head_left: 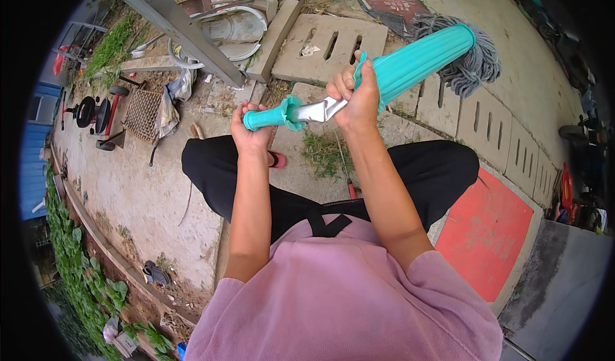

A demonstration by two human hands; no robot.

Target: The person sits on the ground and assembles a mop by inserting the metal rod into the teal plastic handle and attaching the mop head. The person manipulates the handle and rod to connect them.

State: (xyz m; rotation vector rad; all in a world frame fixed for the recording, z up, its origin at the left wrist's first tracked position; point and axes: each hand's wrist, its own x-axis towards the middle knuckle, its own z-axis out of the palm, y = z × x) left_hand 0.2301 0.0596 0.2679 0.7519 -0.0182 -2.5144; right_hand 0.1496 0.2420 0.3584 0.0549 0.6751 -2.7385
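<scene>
A twist mop lies slantwise across my hands. Its large ribbed teal wringer sleeve points to the upper right, and grey mop strings hang out beyond its far end. My right hand is closed around the near end of the sleeve, where a shiny bent metal piece comes out. That metal piece runs left to a smaller teal plastic grip with a flared, scalloped end. My left hand is closed around this grip. On the ground between my knees is a thin tool with a red handle.
A grey metal post rises at the upper left, near a white plastic basin-like frame. Slotted concrete slabs run to the right. A red mat lies at my right, a wheeled item far left.
</scene>
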